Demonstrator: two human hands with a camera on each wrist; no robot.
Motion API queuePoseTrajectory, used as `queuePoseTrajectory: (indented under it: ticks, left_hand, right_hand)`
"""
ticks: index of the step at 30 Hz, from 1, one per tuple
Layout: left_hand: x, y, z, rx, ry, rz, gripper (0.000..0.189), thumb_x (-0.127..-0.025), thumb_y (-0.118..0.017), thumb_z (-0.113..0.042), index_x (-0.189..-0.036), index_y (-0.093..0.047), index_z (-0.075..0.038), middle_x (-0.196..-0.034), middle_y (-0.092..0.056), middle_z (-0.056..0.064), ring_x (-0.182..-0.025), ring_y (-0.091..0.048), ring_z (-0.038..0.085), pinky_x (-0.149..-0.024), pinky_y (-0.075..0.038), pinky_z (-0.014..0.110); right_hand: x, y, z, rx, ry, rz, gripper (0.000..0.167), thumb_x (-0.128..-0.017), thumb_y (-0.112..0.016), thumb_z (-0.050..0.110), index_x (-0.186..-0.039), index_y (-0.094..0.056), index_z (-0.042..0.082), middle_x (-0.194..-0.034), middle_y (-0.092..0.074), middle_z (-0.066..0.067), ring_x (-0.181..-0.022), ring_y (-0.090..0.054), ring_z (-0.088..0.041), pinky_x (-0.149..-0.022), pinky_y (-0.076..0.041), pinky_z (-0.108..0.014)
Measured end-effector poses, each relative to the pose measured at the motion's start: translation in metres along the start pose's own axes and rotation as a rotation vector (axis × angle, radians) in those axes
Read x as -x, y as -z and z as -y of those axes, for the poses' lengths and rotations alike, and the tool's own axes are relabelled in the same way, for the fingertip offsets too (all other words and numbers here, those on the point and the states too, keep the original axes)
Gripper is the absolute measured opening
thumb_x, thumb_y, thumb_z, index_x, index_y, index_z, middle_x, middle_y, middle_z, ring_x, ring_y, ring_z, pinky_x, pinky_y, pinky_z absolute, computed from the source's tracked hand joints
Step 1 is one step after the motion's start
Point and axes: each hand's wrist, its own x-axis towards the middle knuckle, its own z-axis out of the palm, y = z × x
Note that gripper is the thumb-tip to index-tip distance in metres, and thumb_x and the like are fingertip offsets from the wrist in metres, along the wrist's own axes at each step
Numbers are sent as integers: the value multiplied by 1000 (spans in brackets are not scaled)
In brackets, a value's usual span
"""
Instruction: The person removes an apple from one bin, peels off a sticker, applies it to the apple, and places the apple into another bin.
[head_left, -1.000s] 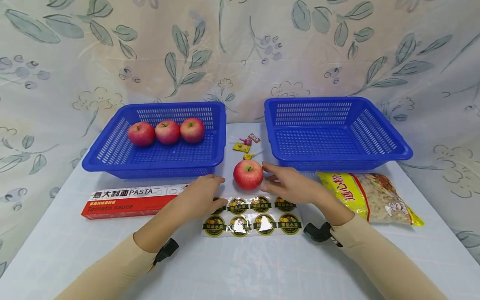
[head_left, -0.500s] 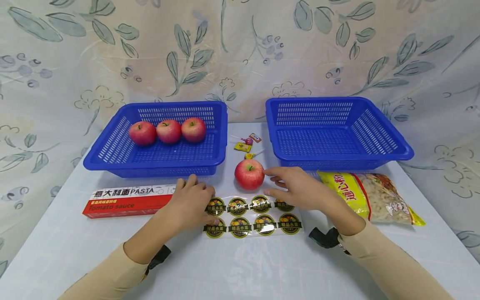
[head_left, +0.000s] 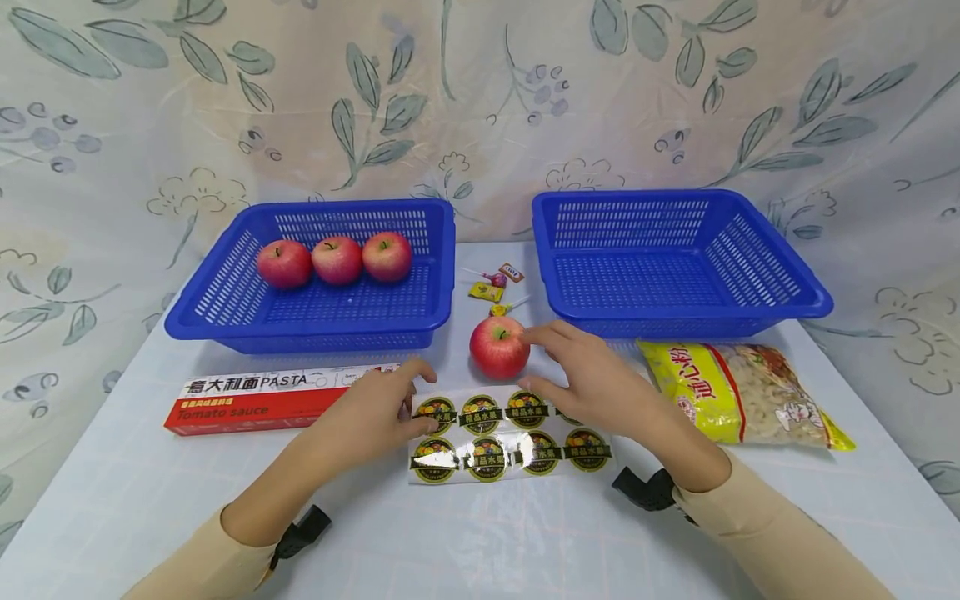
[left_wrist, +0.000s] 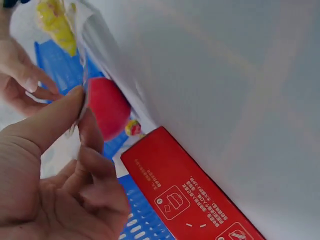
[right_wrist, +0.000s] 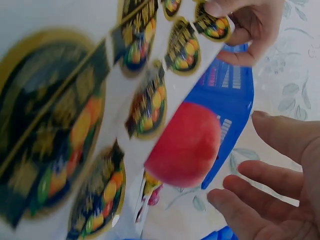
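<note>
My left hand (head_left: 360, 421) pinches the left edge of a clear sheet of round fruit stickers (head_left: 512, 435) between thumb and forefinger. The black, gold-rimmed labels stand in two rows, and in the right wrist view the sheet (right_wrist: 112, 107) slants up with the left fingers at its far corner. Just beyond it on the table sits a red apple (head_left: 499, 348). My right hand (head_left: 603, 385) is beside the apple's right side, fingers loosely bent and gripping nothing; its thumb overlaps the sheet's upper edge in the head view. The left wrist view shows the pinch (left_wrist: 80, 107) close up.
At back left, a blue basket (head_left: 300, 340) holds 3 apples; another blue basket (head_left: 690, 315) stands at back right. Between them lie lollipops and wrapped candies (head_left: 487, 291). A red-and-white pasta box (head_left: 255, 411) is at left, a yellow pasta bag (head_left: 738, 392) at right.
My left hand has moved left from near the apple to the sticker sheet's left edge and now pinches it. The sheet has tilted up slightly. The right hand stays beside the apple.
</note>
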Motion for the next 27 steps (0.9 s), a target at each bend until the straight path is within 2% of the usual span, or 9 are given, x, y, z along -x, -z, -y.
queuePoseTrajectory:
  ticks: [1, 4, 7, 9, 16, 23, 27]
  left_hand:
    - [2, 2, 1, 62, -4, 2, 49, -87, -84, -25, -126, -56, -13, -72, -56, -9, -63, -52, 8, -60, -46, 28]
    - [6, 5, 5, 209, -26, 12, 48, -90, -81, -23, -126, -53, -12, -74, -57, -8, -61, -54, 8, -59, -47, 26]
    - [11, 7, 10, 329, -35, 43, 41, -93, -77, -18, -125, -53, -11, -81, -61, -6, -67, -59, 9, -63, -51, 25]
    - [13, 7, 13, 375, -33, 59, 35, -94, -73, -14, -124, -55, -11, -85, -63, -4, -72, -61, 11, -66, -52, 24]
    - [15, 2, 17, 468, -33, 50, 29, -94, -70, -9, -122, -61, -9, -93, -62, 1, -81, -61, 17, -71, -53, 23]
    - [16, 0, 19, 540, -46, 74, 29, -96, -70, -10, -124, -60, -8, -95, -66, 3, -84, -67, 17, -75, -57, 25]
    - [17, 0, 19, 591, -43, 97, 30, -97, -68, -8, -125, -58, -6, -96, -66, 6, -83, -69, 19, -76, -59, 26]
  right_hand:
    - [0, -1, 3, -8, 9, -11, 49, -94, -76, 26, -135, -61, 4, -129, -65, -10, -110, -65, -26, -95, -57, -44]
    - [-2, -4, 12, -38, 40, -20, 48, -94, -77, 25, -135, -61, 5, -129, -65, -9, -114, -65, -25, -98, -55, -44]
    - [-5, -10, 20, -58, 79, -5, 47, -94, -77, 24, -135, -62, 6, -129, -64, -7, -117, -65, -24, -101, -54, -42]
    - [-7, -16, 25, -70, 106, 8, 45, -94, -77, 24, -132, -63, 6, -128, -65, -6, -118, -65, -22, -102, -53, -40]
    - [-21, -34, 34, -120, 196, 61, 30, -96, -74, 21, -121, -68, 5, -116, -67, -5, -105, -66, -20, -94, -54, -32]
    - [-30, -44, 40, -134, 226, 89, 22, -95, -75, 18, -113, -71, 7, -111, -67, -3, -102, -64, -17, -91, -54, -27]
    - [-33, -50, 41, -142, 250, 78, 15, -95, -75, 16, -107, -71, 10, -106, -67, 0, -94, -64, -12, -83, -54, -21]
